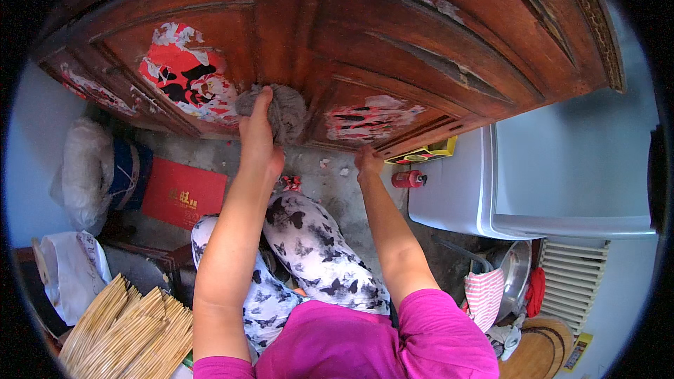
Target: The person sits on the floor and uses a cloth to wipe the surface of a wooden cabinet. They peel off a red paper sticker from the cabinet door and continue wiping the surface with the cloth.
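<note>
A brown wooden cabinet front (284,35) with carved panels stands before me. My left hand (259,126) is closed around a bunched grey cloth (286,112) and presses it to the wood between two panels. Left of the cloth, a torn red, black and white paper (186,70) sticks to one panel. On the panel to the right are shredded red and white paper remains (372,118). My right hand (368,161) grips the wood's lower edge below those remains; its fingertips are partly hidden.
A red flat box (182,191) and a plastic-wrapped bundle (86,168) are on the left, above many thin sticks (137,333). At right stand a red bottle (407,180), a pale open-topped tub (456,189), a metal basin (517,270) and a white radiator (576,277).
</note>
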Tool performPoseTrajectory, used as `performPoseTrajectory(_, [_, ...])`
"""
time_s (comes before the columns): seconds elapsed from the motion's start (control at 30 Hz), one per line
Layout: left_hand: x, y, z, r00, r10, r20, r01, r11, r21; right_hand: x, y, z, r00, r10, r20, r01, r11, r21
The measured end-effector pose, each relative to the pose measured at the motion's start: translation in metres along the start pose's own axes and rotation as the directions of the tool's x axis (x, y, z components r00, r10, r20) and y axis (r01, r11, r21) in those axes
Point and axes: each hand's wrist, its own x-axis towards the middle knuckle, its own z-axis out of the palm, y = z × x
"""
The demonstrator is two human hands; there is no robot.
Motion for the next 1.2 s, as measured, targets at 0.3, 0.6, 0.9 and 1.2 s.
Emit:
performPoseTrajectory(0.3, [0.013,-0.004,-0.013,1.0,-0.002,0.03,0.002,1.0,0.004,-0.021,0.01,0.017,0.899,0.432,0.076,-0.438,0.879,0.188])
performPoseTrajectory(0.6, [0.014,-0.017,0.006,1.0,-0.03,-0.005,0.03,0.998,0.055,-0.021,0.008,0.051,0.849,0.431,0.305,-0.419,0.902,-0.106])
performPoseTrajectory(0.9, [-0.049,-0.047,-0.005,0.93,-0.2,0.309,-0.028,0.799,0.601,-0.204,-0.138,0.04,0.738,-0.078,0.67,-0.237,0.9,0.365])
performPoseTrajectory(1.2, [-0.033,-0.018,-0.001,0.96,0.254,0.116,-0.279,0.862,0.423,-0.177,-0.211,0.012,0.817,-0.56,-0.138,0.565,0.729,0.387])
